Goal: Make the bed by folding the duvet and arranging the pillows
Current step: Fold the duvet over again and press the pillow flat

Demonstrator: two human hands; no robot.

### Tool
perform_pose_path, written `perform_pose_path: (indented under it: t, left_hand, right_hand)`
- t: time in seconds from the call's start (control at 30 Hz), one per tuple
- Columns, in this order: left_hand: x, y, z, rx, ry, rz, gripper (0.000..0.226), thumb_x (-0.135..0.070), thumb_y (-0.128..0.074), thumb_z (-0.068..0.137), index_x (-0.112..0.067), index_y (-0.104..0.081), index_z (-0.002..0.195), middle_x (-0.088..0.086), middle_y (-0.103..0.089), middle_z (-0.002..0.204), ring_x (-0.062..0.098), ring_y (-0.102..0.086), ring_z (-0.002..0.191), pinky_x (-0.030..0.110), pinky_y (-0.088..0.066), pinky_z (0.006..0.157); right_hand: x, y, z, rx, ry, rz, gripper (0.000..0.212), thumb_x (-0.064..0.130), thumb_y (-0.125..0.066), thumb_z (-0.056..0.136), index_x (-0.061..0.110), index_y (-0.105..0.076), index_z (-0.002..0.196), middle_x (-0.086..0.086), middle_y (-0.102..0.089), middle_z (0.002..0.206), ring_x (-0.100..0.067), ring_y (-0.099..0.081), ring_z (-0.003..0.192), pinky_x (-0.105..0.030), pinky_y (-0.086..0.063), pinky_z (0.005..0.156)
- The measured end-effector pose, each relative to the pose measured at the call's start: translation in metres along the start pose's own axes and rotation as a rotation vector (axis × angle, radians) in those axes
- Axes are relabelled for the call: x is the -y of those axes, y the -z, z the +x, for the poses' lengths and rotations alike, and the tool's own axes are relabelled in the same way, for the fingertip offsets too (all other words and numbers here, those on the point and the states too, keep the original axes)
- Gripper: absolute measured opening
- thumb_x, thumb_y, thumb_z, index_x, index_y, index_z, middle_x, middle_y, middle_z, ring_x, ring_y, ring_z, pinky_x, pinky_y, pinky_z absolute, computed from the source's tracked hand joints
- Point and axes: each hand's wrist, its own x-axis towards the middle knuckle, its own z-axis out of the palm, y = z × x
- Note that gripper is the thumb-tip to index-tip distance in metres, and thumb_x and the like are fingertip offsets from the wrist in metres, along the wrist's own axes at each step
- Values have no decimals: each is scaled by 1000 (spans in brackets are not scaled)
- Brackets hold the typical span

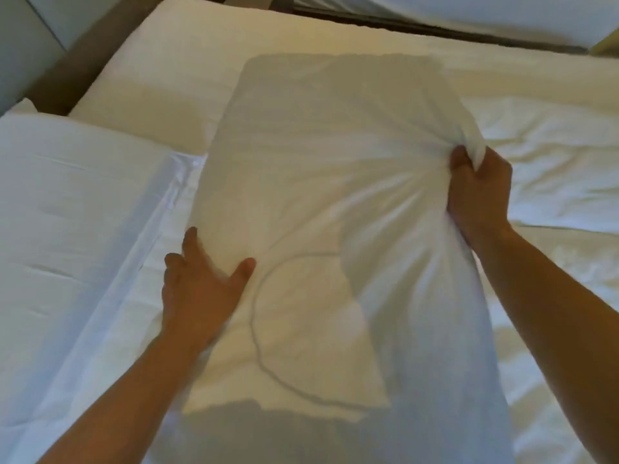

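A white pillow (318,182) lies lengthwise in the middle of the bed, its far end pointing toward the headboard. My right hand (479,192) is shut on a bunched fold of the pillow's right edge, and creases fan out from the grip. On the pillow's left edge rests my left hand (201,286), fingers spread, thumb lying on top of the fabric. A second white pillow (70,209) sits to the left. The white duvet (552,182) lies rumpled on the right side of the bed.
The white bed sheet (174,72) shows at the far left of the mattress. A dark headboard edge (435,28) runs along the top. A grey-brown bed frame (97,51) and a pale wall stand at the upper left.
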Motion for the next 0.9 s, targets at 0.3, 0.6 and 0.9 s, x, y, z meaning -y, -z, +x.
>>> perform_pose_path:
  t: [0.3,0.6,0.9]
  left_hand:
    - [-3,-72,-35,142,-124,258,99,-87,-26,85,-39,15,162,17,4,172,33,-3,159,64,-18,119]
    - [-79,-73,-11,-21,-536,227,73,-68,-25,101,-40,-1,165,2,9,175,26,7,161,61,-2,125]
    - [-66,-115,47,211,-534,511,75,-72,-7,97,-40,2,164,-3,13,174,20,13,160,66,9,122]
  right_hand:
    - [-92,15,14,201,-340,-275,52,41,-51,104,4,-56,139,-25,-62,132,-42,-61,119,-35,-43,86]
    - [-9,-40,-73,284,268,-836,70,68,-27,99,47,-7,163,5,7,175,-35,11,159,-69,-4,119]
    - [-98,-18,-51,574,-26,-1004,78,81,-20,93,52,6,160,12,18,172,-30,22,158,-70,9,119]
